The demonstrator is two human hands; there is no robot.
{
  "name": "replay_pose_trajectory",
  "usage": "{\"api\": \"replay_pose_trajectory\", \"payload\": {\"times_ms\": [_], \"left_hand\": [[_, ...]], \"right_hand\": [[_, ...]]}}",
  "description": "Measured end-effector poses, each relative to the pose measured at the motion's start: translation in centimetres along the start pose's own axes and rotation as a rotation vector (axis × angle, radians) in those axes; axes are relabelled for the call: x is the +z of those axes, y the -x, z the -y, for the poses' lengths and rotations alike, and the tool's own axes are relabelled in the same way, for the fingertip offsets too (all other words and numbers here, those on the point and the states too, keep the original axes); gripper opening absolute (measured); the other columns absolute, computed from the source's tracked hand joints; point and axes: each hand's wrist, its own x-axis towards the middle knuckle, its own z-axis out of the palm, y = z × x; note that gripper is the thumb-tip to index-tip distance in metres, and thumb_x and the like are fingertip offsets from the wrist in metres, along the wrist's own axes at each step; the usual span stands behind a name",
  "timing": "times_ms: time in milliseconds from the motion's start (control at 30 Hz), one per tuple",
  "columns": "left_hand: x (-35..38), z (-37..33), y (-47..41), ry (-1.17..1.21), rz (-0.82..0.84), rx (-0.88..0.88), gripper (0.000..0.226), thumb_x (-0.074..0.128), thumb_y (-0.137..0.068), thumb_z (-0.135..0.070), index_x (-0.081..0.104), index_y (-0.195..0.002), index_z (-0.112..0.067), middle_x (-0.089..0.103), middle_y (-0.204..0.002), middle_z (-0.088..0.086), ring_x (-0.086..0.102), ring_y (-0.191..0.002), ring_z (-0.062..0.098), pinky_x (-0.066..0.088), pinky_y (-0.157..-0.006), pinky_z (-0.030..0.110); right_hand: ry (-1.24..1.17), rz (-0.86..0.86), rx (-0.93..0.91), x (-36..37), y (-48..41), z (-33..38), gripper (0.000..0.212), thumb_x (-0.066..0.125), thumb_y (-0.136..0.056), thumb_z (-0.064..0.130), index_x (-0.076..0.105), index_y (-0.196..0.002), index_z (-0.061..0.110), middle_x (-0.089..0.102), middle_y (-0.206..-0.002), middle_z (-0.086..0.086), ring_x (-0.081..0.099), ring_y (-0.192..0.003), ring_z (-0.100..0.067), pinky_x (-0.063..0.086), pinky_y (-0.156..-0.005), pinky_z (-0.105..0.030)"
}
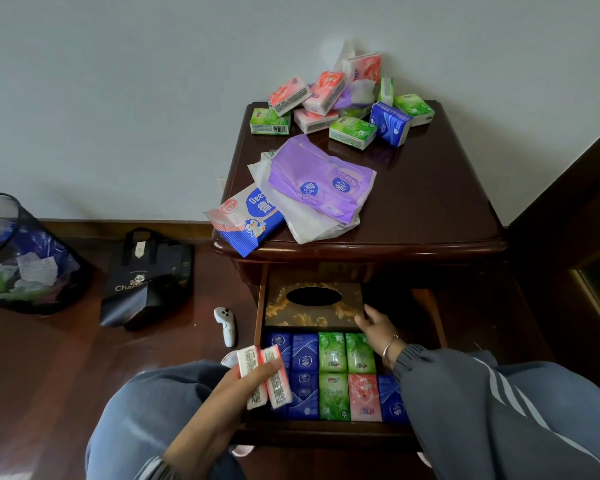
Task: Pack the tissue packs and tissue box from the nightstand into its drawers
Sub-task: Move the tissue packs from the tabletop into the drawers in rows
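The dark wooden nightstand (426,202) has its top drawer (326,433) pulled out. At the back of the drawer lies a brown and gold tissue box (281,306); in front of it are rows of blue, green and pink tissue packs (333,375). My left hand (250,386) grips two pink tissue packs (267,379) over the drawer's left front. My right hand (378,327) rests against the tissue box's right front corner, fingers apart. Several loose packs (347,105) are heaped at the back of the nightstand top.
Purple tissue wrappers (319,181) and a blue penguin wipes pack (250,220) lie on the nightstand's front left, overhanging the edge. On the floor to the left are a white controller (226,325), a black paper bag (146,278) and a mesh waste bin (21,258). My knees frame the drawer.
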Motion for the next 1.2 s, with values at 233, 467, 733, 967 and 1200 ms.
{"api": "replay_pose_trajectory", "payload": {"times_ms": [233,467,733,967,1200], "left_hand": [[0.5,-0.4,-0.2,0.008,-0.049,0.085,0.055,0.078,-0.069,-0.034,0.061,-0.115,-0.007,0.073,-0.103,0.016,0.070,-0.098,0.031,0.052,-0.095,0.050],[3.9,-0.4,-0.7,-0.274,-0.067,0.251,0.055,0.080,-0.068,-0.040,0.060,-0.111,-0.012,0.076,-0.093,0.004,0.073,-0.085,0.019,0.059,-0.074,0.032],[11.0,1.0,-1.0,-0.777,-0.394,0.536,0.052,0.068,-0.071,-0.053,0.043,-0.099,-0.017,0.062,-0.091,0.000,0.064,-0.078,0.015,0.054,-0.061,0.030],[12.5,1.7,-2.0,-0.888,-0.175,0.582,0.073,0.075,-0.067,-0.054,0.037,-0.121,-0.023,0.049,-0.116,-0.009,0.052,-0.110,0.011,0.050,-0.087,0.024],[5.0,0.7,-3.3,-0.900,-0.639,0.447,0.065,0.065,-0.086,-0.034,0.038,-0.138,-0.006,0.044,-0.139,0.012,0.043,-0.126,0.028,0.040,-0.104,0.041]], "right_hand": [[0.246,-0.088,-0.004,-1.2,1.2,1.1,0.054,0.054,-0.093,0.027,0.037,-0.143,0.014,0.042,-0.146,-0.010,0.042,-0.132,-0.027,0.036,-0.104,-0.033],[0.052,0.100,-0.222,-1.3,10.3,6.4,0.011,0.064,-0.084,0.036,0.069,-0.089,0.028,0.069,-0.091,0.013,0.066,-0.087,-0.005,0.046,-0.065,-0.008],[0.161,0.211,-0.163,-2.8,14.2,7.5,0.045,0.069,-0.071,0.056,0.064,-0.104,0.026,0.066,-0.101,0.006,0.061,-0.095,-0.007,0.052,-0.087,-0.027],[0.169,0.137,-0.099,-6.2,11.4,5.4,0.026,0.072,-0.069,0.033,0.067,-0.094,0.028,0.068,-0.089,0.006,0.065,-0.083,-0.009,0.052,-0.066,-0.021],[0.163,-0.121,-0.007,-10.6,4.4,0.3,0.013,0.065,-0.080,0.013,0.071,-0.091,0.008,0.069,-0.092,-0.013,0.063,-0.087,-0.023,0.049,-0.079,-0.039]]}}
